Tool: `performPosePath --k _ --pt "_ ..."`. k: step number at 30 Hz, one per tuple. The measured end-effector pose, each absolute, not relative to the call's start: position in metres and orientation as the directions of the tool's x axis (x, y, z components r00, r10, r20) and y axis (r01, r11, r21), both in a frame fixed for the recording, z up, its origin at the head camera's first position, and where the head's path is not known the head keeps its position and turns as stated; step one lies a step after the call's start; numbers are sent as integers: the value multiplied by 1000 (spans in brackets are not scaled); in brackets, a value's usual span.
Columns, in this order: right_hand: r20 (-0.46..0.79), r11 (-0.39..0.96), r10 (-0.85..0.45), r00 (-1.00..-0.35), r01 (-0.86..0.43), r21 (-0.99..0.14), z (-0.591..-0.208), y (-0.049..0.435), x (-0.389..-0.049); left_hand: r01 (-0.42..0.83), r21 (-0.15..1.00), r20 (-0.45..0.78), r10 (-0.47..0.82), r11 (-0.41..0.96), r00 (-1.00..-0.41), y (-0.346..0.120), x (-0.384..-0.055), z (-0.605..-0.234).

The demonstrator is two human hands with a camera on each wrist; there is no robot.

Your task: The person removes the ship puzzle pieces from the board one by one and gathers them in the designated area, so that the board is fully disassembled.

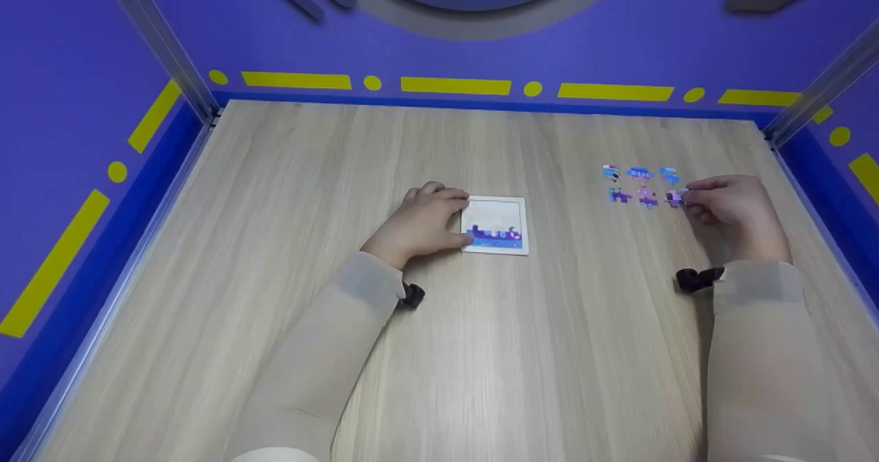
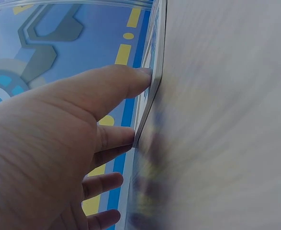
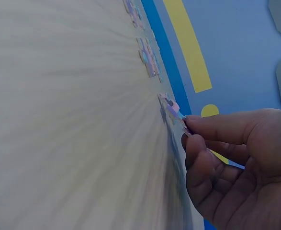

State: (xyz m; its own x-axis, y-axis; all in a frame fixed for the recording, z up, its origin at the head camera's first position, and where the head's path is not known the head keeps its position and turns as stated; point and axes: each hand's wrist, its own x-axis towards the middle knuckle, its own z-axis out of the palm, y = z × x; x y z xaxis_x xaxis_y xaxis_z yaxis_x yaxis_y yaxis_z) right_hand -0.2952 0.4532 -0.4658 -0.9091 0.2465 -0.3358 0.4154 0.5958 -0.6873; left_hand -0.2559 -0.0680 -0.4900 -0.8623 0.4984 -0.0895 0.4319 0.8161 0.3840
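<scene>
Blue-purple panels (image 1: 618, 60) marked with yellow bars (image 1: 455, 86) enclose a pale wood-grain table (image 1: 549, 352), where a person works with both hands. At right, a small purple-and-blue puzzle piece (image 1: 673, 198) sits at the near right corner of a two-row cluster, pinched at its right side between the thumb and index finger of the right hand (image 1: 735, 204), whose other fingers curl in below. The right wrist view shows the piece tipped at an angle; its long axis is hard to judge, seen nearly edge-on with fingertips over one end. Five other puzzle pieces (image 1: 639, 172) lie beside and beyond it, apart from one another. Well to the left, and slightly nearer the person, lies a square puzzle board (image 1: 494, 211), a strip of picture along its near side below a blank panel. The left hand (image 1: 429, 225), fingers spread and grasping nothing, rests at the board's left edge, thumb tip upon it, index finger touching the far corner. The right hand is the nearer to the piece, which lies between it and the board. Beige sleeves (image 1: 323, 338) cover both forearms.
</scene>
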Motion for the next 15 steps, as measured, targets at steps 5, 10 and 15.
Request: performPosePath --k 5,10,15 --pt "-335 612 244 -910 412 -675 -468 454 -296 434 380 -87 498 817 -863 -68 -256 -491" --pt "-339 617 264 -903 428 -660 -469 454 -296 439 375 -82 500 817 -862 -68 -257 -491" --pt "-351 606 276 -895 445 -659 -469 453 -296 438 378 -83 501 816 -861 -68 -257 -492"
